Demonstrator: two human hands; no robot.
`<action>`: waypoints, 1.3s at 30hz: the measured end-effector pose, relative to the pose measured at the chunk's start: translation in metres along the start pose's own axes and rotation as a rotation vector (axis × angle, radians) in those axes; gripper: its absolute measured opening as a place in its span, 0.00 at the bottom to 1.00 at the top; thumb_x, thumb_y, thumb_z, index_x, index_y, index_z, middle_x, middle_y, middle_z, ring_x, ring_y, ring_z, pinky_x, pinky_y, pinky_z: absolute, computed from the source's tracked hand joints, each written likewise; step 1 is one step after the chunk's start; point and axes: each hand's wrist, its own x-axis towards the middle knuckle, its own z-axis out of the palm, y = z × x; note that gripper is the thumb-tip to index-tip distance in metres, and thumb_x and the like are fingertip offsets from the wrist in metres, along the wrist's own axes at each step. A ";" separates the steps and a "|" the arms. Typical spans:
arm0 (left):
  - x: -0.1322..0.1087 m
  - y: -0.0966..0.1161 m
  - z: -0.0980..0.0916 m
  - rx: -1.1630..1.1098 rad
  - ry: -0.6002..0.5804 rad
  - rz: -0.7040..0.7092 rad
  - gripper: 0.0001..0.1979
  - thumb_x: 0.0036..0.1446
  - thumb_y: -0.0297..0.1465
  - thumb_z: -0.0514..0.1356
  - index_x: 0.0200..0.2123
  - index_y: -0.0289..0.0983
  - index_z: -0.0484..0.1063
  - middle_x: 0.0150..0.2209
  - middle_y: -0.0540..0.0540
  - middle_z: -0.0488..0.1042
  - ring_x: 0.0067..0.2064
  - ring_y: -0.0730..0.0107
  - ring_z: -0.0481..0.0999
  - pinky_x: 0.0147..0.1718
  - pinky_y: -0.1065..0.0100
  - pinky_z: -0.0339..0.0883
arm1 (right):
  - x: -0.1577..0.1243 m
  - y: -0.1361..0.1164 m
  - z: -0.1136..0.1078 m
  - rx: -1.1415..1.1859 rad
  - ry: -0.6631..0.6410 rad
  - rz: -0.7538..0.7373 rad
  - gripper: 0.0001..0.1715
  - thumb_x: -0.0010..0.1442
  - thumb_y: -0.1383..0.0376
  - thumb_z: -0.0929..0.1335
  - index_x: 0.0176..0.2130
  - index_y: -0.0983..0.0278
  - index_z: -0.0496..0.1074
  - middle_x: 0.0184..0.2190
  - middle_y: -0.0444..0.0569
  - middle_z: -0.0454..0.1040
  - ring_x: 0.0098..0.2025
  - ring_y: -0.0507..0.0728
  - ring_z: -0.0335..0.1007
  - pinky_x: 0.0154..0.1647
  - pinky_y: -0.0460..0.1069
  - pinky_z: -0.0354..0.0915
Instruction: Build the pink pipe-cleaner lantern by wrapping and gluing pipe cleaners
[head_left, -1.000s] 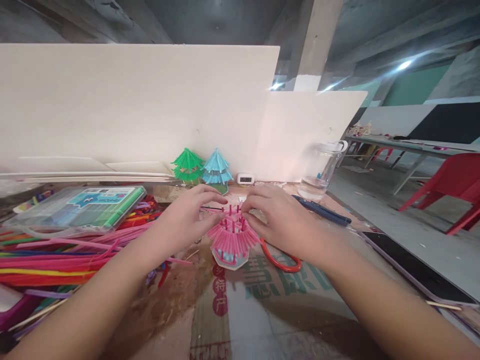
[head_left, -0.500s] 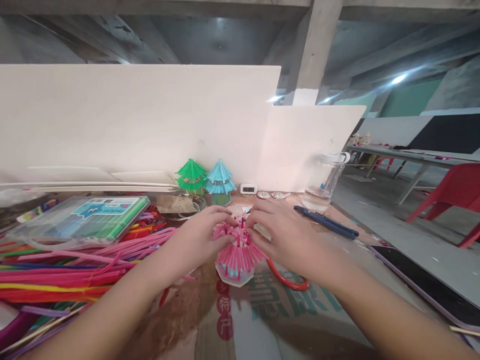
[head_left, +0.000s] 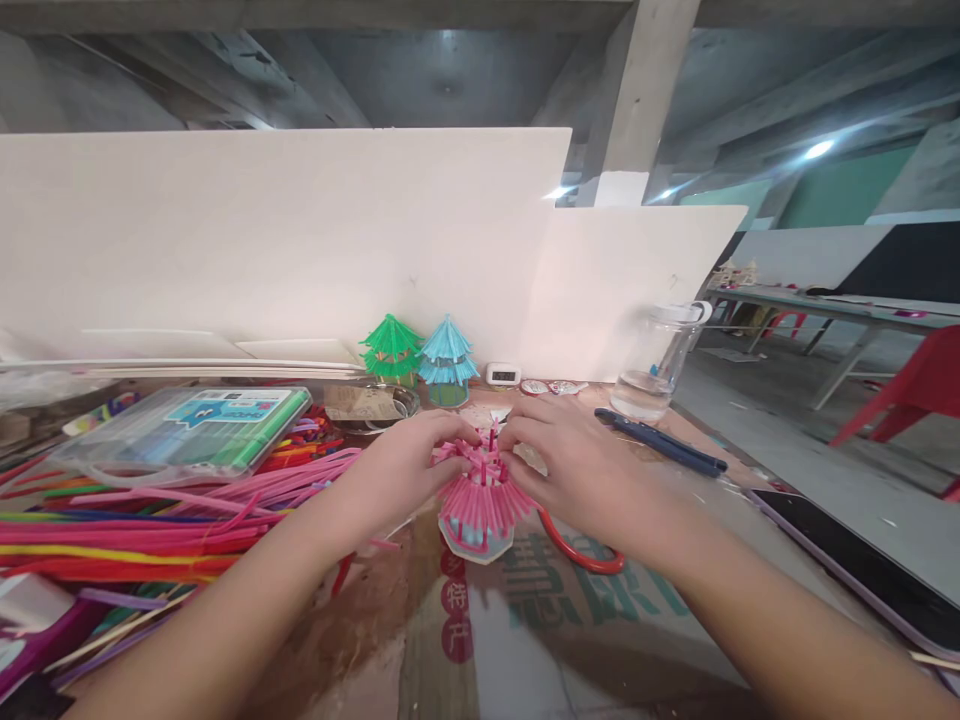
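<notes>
A small pink pavilion model (head_left: 484, 510) made of pipe cleaners stands upright on a pale base in front of me. Short darker pink posts rise from its top. On its left side, my left hand (head_left: 420, 455) has thumb and fingertips closed on the upper pink part. From the right, my right hand (head_left: 559, 450) curls its fingers against the same top; its fingertips are partly hidden. Behind the hands stand a green pavilion model (head_left: 392, 350) and a light blue one (head_left: 448, 362). Red-handled scissors (head_left: 585, 560) lie partly under my right hand.
Loose pipe cleaners (head_left: 150, 535) and a clear marker case (head_left: 202, 435) cover the left side. To the right are a water bottle (head_left: 649, 365), dark blue pliers (head_left: 664, 442) and a phone (head_left: 847, 560). A small digital clock (head_left: 503, 375) stands before the white board (head_left: 300, 240).
The whole view has shifted slightly, so things sit a little further right. Both hands stay at the top of the pink pavilion model, with only small finger movement.
</notes>
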 end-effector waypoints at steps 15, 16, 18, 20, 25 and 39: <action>0.002 -0.001 0.000 -0.010 0.022 0.022 0.10 0.56 0.28 0.57 0.40 0.41 0.76 0.47 0.47 0.78 0.48 0.60 0.75 0.48 0.63 0.67 | 0.001 0.000 0.008 -0.018 -0.004 0.009 0.07 0.59 0.73 0.67 0.30 0.64 0.71 0.31 0.47 0.70 0.36 0.56 0.66 0.41 0.50 0.59; 0.002 -0.002 0.001 -0.004 0.021 0.018 0.10 0.56 0.28 0.57 0.40 0.41 0.76 0.46 0.47 0.78 0.48 0.60 0.75 0.48 0.63 0.67 | 0.001 0.000 0.008 -0.022 -0.001 0.007 0.07 0.59 0.73 0.67 0.30 0.64 0.71 0.31 0.47 0.70 0.36 0.56 0.66 0.41 0.50 0.58; 0.002 -0.002 0.001 0.010 0.022 0.001 0.10 0.56 0.28 0.57 0.40 0.40 0.75 0.45 0.47 0.78 0.47 0.60 0.76 0.47 0.62 0.67 | 0.001 0.000 0.008 -0.027 0.012 0.002 0.07 0.59 0.73 0.67 0.30 0.64 0.71 0.31 0.47 0.70 0.36 0.56 0.66 0.41 0.50 0.58; 0.001 -0.002 0.001 0.009 0.021 -0.023 0.10 0.56 0.29 0.57 0.41 0.40 0.75 0.45 0.47 0.78 0.47 0.60 0.76 0.46 0.62 0.67 | 0.001 0.000 0.008 -0.037 0.025 -0.007 0.07 0.59 0.73 0.67 0.30 0.65 0.71 0.30 0.48 0.70 0.36 0.57 0.66 0.41 0.50 0.58; 0.001 -0.001 0.002 -0.017 0.023 -0.053 0.10 0.57 0.30 0.57 0.41 0.40 0.74 0.43 0.47 0.78 0.45 0.60 0.76 0.43 0.63 0.67 | 0.001 0.000 0.008 -0.059 0.027 -0.019 0.06 0.59 0.72 0.67 0.30 0.65 0.72 0.31 0.48 0.71 0.37 0.57 0.67 0.40 0.51 0.58; 0.003 -0.001 0.005 0.006 0.065 -0.017 0.06 0.56 0.30 0.57 0.37 0.39 0.73 0.40 0.48 0.77 0.42 0.62 0.75 0.42 0.64 0.66 | 0.001 -0.002 0.004 -0.028 -0.008 -0.010 0.06 0.60 0.73 0.67 0.31 0.65 0.71 0.34 0.51 0.73 0.41 0.59 0.69 0.42 0.52 0.60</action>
